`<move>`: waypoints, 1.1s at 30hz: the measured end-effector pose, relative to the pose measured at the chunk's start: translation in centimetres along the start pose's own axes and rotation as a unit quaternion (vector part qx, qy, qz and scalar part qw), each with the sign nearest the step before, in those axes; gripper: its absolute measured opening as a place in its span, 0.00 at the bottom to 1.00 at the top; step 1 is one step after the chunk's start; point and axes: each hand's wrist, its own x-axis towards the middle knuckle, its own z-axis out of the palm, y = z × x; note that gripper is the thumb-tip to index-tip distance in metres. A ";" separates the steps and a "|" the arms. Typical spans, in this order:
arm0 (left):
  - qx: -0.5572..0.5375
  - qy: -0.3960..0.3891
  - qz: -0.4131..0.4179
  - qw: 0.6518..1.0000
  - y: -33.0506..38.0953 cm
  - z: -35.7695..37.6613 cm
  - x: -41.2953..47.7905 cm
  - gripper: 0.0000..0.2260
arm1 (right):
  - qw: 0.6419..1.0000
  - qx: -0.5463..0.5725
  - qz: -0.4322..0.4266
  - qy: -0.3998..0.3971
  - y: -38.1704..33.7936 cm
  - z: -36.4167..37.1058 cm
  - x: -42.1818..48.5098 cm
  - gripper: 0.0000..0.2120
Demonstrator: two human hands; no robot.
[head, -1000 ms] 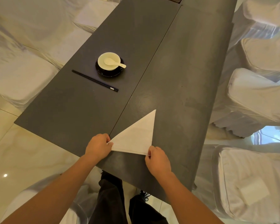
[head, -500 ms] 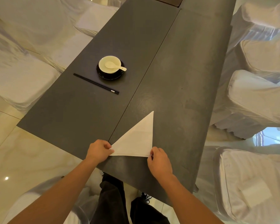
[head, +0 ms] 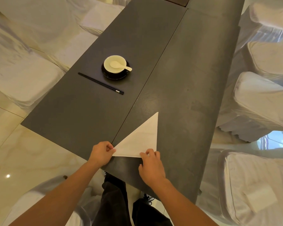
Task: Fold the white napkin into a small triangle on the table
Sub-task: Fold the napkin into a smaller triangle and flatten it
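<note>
White cloth, folded into a triangle, is lying flat near the front edge of the dark grey table (head: 194,79): this is the napkin (head: 140,141), with one long point reaching away from the person and its short base running along the near side. Left hand (head: 101,153) is pinching the napkin's left corner between thumb and curled fingers, just over the seam that is dividing the tabletop. Right hand (head: 151,167) is resting on the base's right corner, its fingertips (head: 145,154) pressing the cloth down; whether any of them are gripping the edge cannot be told. Both forearms are entering from the bottom of the view. Farther along the table, well apart from the napkin, a pale bowl (head: 115,64) is sitting on a black saucer (head: 115,75) with a spoon (head: 120,65) lying in it, and black chopsticks (head: 100,83) are lying just beside the saucer. White-covered chairs (head: 260,101) are standing along both sides.
</note>
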 end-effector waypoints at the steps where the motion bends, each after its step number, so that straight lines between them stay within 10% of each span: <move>1: 0.005 -0.001 0.003 1.000 0.0 0.1 0.0 0.03 | 1.000 -0.010 -0.001 -0.007 0.0 0.0 -0.1 0.19; 7: 0.199 0.150 0.170 0.953 0.2 1.4 -1.4 0.15 | 0.996 -0.067 -0.024 -0.058 -0.1 -0.6 0.3 0.22; 11: 0.279 0.072 0.316 0.904 0.7 4.7 -2.9 0.28 | 0.993 -0.094 -0.050 -0.056 -0.1 -0.9 0.9 0.21; 26: 0.340 0.010 0.293 0.893 -0.7 7.3 -2.8 0.31 | 0.936 -0.203 -0.279 -0.075 2.1 0.0 7.4 0.30; 33: 0.325 0.048 0.278 0.902 -0.8 7.9 -2.8 0.32 | 0.968 -0.216 -0.123 -0.025 7.3 -5.2 14.4 0.32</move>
